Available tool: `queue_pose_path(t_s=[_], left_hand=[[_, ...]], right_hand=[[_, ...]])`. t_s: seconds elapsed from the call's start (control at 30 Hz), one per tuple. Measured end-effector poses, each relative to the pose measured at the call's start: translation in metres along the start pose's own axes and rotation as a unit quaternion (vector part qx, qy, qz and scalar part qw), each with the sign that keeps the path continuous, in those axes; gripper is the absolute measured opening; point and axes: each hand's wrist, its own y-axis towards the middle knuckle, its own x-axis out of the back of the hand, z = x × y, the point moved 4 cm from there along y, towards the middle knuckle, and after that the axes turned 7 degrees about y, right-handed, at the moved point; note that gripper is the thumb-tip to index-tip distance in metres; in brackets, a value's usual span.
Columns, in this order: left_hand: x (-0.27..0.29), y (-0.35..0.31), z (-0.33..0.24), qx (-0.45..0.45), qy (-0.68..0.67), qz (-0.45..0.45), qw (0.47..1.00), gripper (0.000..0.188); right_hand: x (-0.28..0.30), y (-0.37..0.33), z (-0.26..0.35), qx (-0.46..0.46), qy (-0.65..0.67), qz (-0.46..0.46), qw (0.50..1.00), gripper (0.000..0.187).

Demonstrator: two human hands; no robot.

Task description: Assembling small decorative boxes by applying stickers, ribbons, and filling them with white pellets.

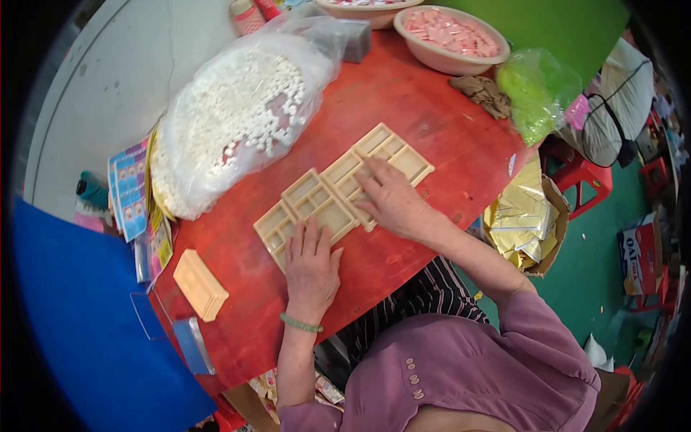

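Note:
Two beige compartment trays lie side by side on the red table in front of me. My left hand (313,270) rests on the near edge of the left tray (337,217), its fingers stretched out over the compartments. Across the right tray (407,165) lies my right hand (394,201), fingers spread and palm down. The trays touch or nearly touch along their inner edges. No loose piece shows in either hand, though what is under the palms is hidden.
A clear plastic bag (245,101) of small white pieces lies beyond the trays. At far right stand a bowl (450,65) of pink packets, a brown cloth (484,95) and a green bag (536,101). More beige trays (200,286) sit at left. A carton (556,241) holds yellow sheets.

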Motion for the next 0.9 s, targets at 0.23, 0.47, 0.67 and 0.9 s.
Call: queue_pose_path(t_s=[0.23,0.47,0.67,0.9], left_hand=[[0.035,0.015,0.007,0.018,-0.15,-0.079,0.985,0.033],[0.092,0.037,0.01,0.04,-0.246,-0.227,0.941,0.026],[0.04,0.045,-0.03,-0.001,-0.3,-0.157,0.941,0.01],[0.011,0.06,-0.084,-0.187,-0.339,-0.051,0.921,0.015]], right_hand=[[0.024,0.005,0.001,0.011,0.037,0.018,0.999,0.047],[0.085,0.039,-0.032,0.059,0.092,-0.083,0.991,0.023],[0.186,0.085,-0.167,-0.14,0.074,-0.265,0.951,0.021],[0.205,0.147,-0.268,-0.192,-0.114,-0.101,0.97,0.046]])
